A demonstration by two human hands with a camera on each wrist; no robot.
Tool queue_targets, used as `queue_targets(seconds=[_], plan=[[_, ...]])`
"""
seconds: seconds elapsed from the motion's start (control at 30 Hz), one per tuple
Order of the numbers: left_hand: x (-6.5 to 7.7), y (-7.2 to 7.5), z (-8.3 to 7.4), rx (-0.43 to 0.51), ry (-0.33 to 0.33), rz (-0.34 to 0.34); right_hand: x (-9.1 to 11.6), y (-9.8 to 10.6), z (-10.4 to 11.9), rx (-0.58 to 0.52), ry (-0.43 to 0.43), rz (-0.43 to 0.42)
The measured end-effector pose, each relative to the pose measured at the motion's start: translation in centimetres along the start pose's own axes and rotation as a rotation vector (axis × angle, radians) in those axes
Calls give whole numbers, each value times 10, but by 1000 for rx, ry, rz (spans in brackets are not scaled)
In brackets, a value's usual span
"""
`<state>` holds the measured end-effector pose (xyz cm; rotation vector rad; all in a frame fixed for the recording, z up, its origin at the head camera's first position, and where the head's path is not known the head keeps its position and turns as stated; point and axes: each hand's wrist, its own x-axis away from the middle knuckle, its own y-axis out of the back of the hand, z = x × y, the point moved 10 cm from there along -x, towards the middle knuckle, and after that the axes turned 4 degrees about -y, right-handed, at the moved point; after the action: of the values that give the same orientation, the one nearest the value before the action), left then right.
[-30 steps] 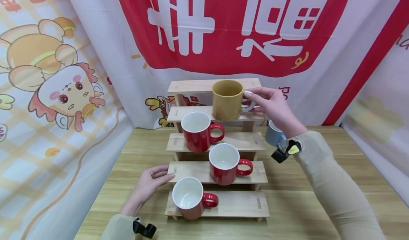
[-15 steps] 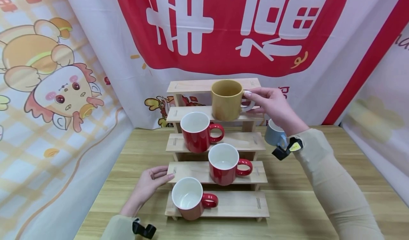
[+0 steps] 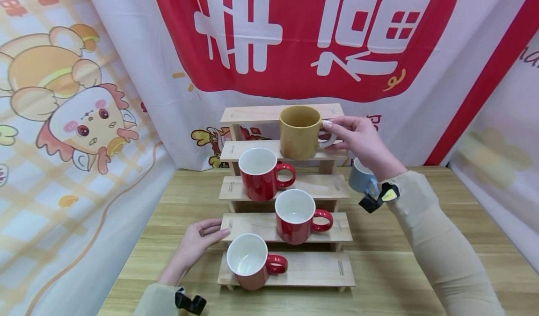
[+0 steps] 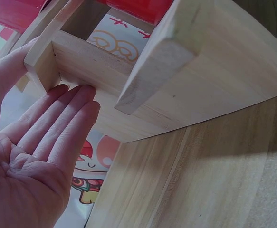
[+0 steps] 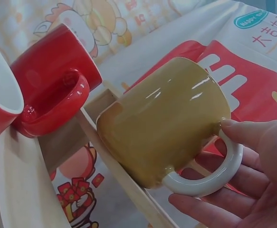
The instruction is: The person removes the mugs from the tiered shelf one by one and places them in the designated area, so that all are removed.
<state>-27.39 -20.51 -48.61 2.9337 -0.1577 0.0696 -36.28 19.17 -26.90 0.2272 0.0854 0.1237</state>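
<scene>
My right hand [image 3: 358, 136] pinches the white handle of a yellow mug [image 3: 299, 138]. In the right wrist view, the thumb presses the handle's top while the fingers lie behind it; the mug's [image 5: 167, 118] base is right at the shelf edge. The mug is upright on the second step from the top of a stepped wooden rack [image 3: 311, 268]. At the rack's left side, my left hand [image 3: 198, 241] holds the end of a lower step. In the left wrist view, its fingers [image 4: 74, 128] reach under the board, with the thumb on the other side.
Red mugs with white insides stand on the three lower steps: one mug [image 3: 261, 178] in the middle, another mug [image 3: 294, 220] below it, and a third mug [image 3: 248, 264] at the bottom left. A light blue mug [image 3: 361, 178] stands on the wood-grain table [image 3: 391, 241] behind my right wrist.
</scene>
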Motion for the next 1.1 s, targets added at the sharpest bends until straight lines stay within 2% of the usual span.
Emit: queue_targets(seconds=[0.5, 1.1], plan=[[0, 0, 0, -21, 6, -3, 9, 9, -2, -16, 26, -37], [1, 1, -1, -17, 6, -17, 32, 47, -11, 17, -18, -134]])
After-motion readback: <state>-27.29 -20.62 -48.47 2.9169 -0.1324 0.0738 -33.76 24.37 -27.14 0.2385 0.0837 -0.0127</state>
